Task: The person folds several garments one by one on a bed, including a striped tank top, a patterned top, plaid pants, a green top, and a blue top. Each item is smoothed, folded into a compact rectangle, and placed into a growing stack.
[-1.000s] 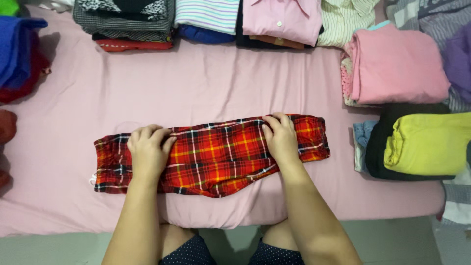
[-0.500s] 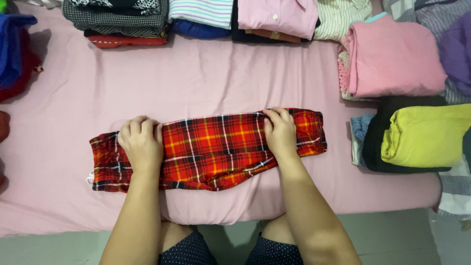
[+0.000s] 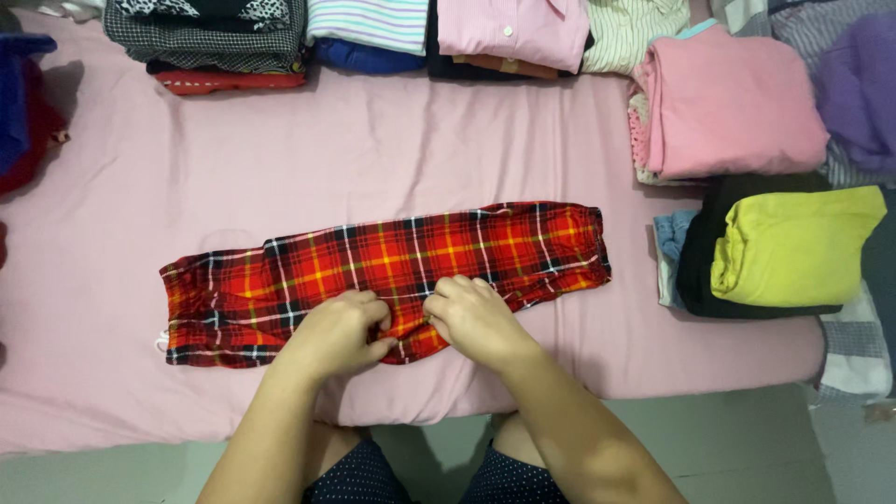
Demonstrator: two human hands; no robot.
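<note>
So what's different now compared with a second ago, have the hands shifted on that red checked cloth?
Yes. Both hands left the far edge near the cloth's ends and came together at the middle of its near edge: the left hand and right hand now pinch the red plaid garment there, side by side. The garment stays stretched out on the pink sheet, and the folded stacks around it look unchanged.
</note>
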